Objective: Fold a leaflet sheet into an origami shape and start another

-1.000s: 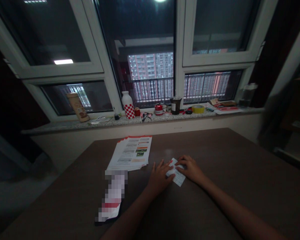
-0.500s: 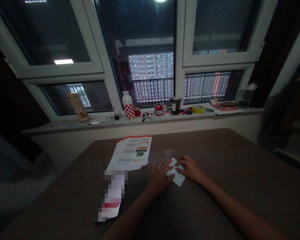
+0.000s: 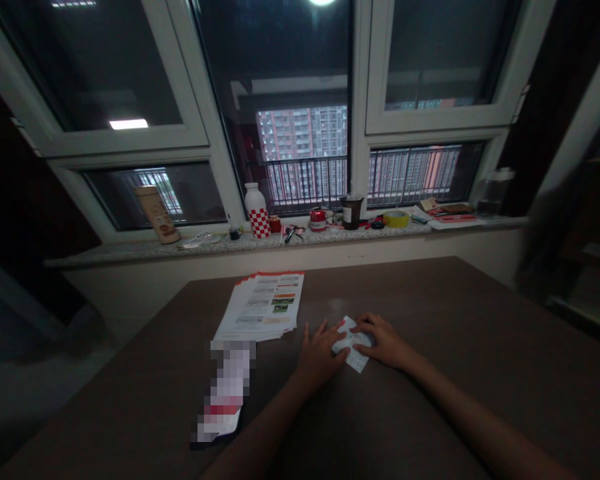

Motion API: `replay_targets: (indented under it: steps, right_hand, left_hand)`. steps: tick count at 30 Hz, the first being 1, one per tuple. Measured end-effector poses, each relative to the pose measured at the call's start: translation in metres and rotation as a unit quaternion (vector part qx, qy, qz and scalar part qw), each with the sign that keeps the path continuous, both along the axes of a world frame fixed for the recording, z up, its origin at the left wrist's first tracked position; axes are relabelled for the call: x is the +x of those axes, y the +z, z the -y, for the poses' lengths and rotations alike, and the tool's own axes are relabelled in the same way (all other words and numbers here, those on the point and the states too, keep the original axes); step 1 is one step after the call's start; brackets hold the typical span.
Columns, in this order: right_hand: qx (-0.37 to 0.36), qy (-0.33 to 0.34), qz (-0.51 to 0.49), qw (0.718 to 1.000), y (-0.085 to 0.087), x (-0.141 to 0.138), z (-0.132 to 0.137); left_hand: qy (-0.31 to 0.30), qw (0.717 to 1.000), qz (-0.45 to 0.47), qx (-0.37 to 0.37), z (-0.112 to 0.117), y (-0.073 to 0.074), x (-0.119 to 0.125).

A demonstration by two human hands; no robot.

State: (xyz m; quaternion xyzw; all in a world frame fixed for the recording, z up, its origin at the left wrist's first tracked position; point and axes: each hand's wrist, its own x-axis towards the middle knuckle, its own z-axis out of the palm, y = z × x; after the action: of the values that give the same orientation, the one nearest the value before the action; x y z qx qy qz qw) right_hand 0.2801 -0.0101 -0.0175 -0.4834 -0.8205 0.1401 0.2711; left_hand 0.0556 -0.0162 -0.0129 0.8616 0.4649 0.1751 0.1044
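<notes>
A small printed slip of paper with a red mark near its far corner lies on the dark brown table. My left hand rests on the left edge of the slip, its fingers spread and the thumb on the paper. From the right, my right hand touches the same slip with bent fingers and thumb apart. Part of the paper is covered by the fingers. Left of my left hand are a stack of printed sheets and a phone-like object whose face is pixelated.
Beyond the table runs a stone windowsill under the window. On it stand a red-and-white checked bottle, a tan tumbler, a red can, a dark cup, a yellow tape roll and a clear jug.
My right hand has shifted very slightly on the slip, its thumb a little further right. My left hand and the paper look almost unmoved.
</notes>
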Motion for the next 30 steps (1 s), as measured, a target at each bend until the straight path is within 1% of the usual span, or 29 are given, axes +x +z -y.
replay_targets:
  steps: [5, 15, 21, 26, 30]
  right_hand:
    - [-0.026, 0.037, -0.010, 0.999, 0.002, 0.003, 0.002]
    - [-0.067, 0.052, 0.018, 0.996, 0.004, 0.009, 0.005]
    - [-0.067, 0.068, 0.028, 0.995, 0.007, 0.011, 0.006]
    - [-0.065, 0.070, 0.032, 0.995, 0.011, 0.011, 0.009]
    - [-0.066, 0.073, 0.030, 0.995, 0.011, 0.011, 0.009]
  left_hand:
    - [0.004, 1.000, 0.001, -0.002, 0.000, 0.001, 0.000]
    - [0.003, 1.000, -0.001, 0.007, 0.000, -0.001, 0.000]
    - [0.005, 1.000, -0.002, -0.004, -0.001, -0.001, 0.000]
    - [0.003, 1.000, 0.000, -0.003, 0.000, 0.000, -0.001]
    - [0.005, 1.000, 0.000, -0.005, 0.001, 0.002, -0.001]
